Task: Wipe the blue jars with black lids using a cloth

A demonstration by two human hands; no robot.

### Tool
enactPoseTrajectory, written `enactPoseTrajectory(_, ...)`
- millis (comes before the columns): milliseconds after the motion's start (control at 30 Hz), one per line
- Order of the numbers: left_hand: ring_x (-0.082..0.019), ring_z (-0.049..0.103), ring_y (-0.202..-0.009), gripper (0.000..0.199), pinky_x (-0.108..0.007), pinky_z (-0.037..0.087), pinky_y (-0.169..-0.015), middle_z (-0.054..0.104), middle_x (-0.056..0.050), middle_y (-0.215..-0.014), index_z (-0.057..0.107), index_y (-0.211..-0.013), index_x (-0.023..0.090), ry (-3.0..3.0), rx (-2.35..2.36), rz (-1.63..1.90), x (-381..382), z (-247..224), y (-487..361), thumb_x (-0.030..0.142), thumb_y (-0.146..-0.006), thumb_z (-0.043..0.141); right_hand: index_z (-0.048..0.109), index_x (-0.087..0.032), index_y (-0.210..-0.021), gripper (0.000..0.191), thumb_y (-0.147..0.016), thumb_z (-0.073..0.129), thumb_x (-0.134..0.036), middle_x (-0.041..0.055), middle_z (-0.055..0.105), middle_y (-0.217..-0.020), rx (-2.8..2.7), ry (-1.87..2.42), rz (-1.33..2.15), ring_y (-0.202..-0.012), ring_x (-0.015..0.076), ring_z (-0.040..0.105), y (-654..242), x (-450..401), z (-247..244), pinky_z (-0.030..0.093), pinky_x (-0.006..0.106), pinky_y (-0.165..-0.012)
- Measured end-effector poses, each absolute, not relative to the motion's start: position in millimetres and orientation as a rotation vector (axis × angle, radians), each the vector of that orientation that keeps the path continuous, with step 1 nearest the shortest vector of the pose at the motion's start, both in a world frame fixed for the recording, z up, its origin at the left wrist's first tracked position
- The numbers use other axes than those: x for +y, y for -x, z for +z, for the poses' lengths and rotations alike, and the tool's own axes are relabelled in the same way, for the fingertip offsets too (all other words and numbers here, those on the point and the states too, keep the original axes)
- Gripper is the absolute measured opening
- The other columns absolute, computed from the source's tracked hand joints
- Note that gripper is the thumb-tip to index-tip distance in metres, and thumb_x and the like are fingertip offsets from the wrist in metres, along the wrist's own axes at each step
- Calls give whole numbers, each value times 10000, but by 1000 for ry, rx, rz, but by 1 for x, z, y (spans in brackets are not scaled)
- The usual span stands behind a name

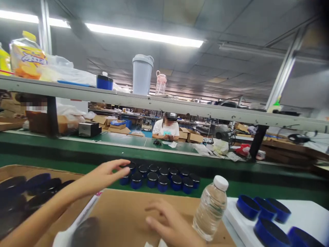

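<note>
While the left hand [104, 175] reaches, fingers spread, round glossy blue jars [160, 176] cluster.

There is one view only, from the person's head, looking forward and slightly down over the near cardboard sheet [123, 212] toward the green belt [159, 161].

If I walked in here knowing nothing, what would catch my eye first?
Probably the cluster of small blue jars standing in two rows on the green belt, with the left hand stretched out over their near end. Next, the clear water bottle leaning at the edge of the cardboard sheet, beside the right hand. At far right, blue lids lie on a white board.
</note>
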State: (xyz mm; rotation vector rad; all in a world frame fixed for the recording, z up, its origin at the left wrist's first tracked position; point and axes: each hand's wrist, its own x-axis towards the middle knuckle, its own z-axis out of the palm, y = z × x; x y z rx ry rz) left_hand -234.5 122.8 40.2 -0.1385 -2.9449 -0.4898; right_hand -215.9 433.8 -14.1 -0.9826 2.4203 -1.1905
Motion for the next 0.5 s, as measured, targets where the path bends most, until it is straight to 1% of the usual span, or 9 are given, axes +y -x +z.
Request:
enactPoseTrajectory(33,-324,588,-1303,533,-549,523,-1073,557,-144,-1466,508,-1451,176,137,-3020,-424,123,34,248,397,-986,644,643,-184,-1308,325,-1006,645,-306,102,561,-1492,2483,965,-1183,-1412,275,509,236,414,-20,421,527,-1183)
enactPoseTrajectory(67,-353,517,-1383,597,-586,476,-1121,491,-160,-1533,476,-1481,178,128,-3091,-341,123,24,262,363,-955,689,640,-171,-1310,340,-991,665,-285,111,523,-1531,2544,935,-1151,-1452,288,463,257,395,-26,396,532,-1202)
enactPoseTrajectory(100,-389,430,-1451,684,-622,432,-1151,415,-176,-1590,446,-1506,181,115,-3152,-247,124,13,277,329,-908,744,617,-163,-1345,378,-982,672,-256,125,498,-1550,2625,892,-1106,-1467,304,440,276,379,-32,395,544,-1201)
enactPoseTrajectory(167,-441,324,-1503,848,-662,419,-1145,328,-187,-1638,385,-1549,206,125,-3239,-88,126,-11,303,323,-829,817,525,-174,-1455,528,-958,698,-221,146,437,-1596,2785,801,-988,-1497,351,388,312,351,-45,384,595,-1194)
enactPoseTrajectory(233,-448,335,-1488,947,-665,426,-1130,347,-187,-1622,351,-1569,222,215,-3276,24,127,-33,323,394,-783,850,479,-199,-1501,576,-966,691,-232,145,403,-1620,2915,746,-887,-1504,364,371,342,330,-58,377,615,-1194)
enactPoseTrajectory(300,-423,397,-1441,976,-637,422,-1130,411,-187,-1567,368,-1555,205,337,-3255,99,126,-48,335,491,-757,852,472,-204,-1508,547,-999,653,-289,146,428,-1602,3017,720,-810,-1483,359,407,364,315,-71,381,622,-1188)
enactPoseTrajectory(400,-372,484,-1350,902,-588,428,-1111,502,-172,-1461,422,-1509,184,479,-3171,145,119,-59,341,632,-803,759,471,-196,-1510,509,-1040,587,-352,147,479,-1564,3111,797,-736,-1471,352,430,384,302,-88,345,647,-1201)
enactPoseTrajectory(433,-363,497,-1333,865,-581,430,-1105,519,-167,-1437,437,-1497,186,520,-3150,151,117,-62,342,648,-827,727,478,-200,-1506,496,-1045,578,-352,141,482,-1566,3117,871,-717,-1483,348,416,388,301,-92,322,650,-1213)
enactPoseTrajectory(500,-348,516,-1314,769,-580,425,-1106,546,-153,-1408,467,-1474,194,598,-3120,158,113,-66,341,625,-876,685,499,-210,-1493,465,-1051,567,-338,126,484,-1573,3093,1042,-685,-1503,333,392,393,300,-98,306,638,-1228)
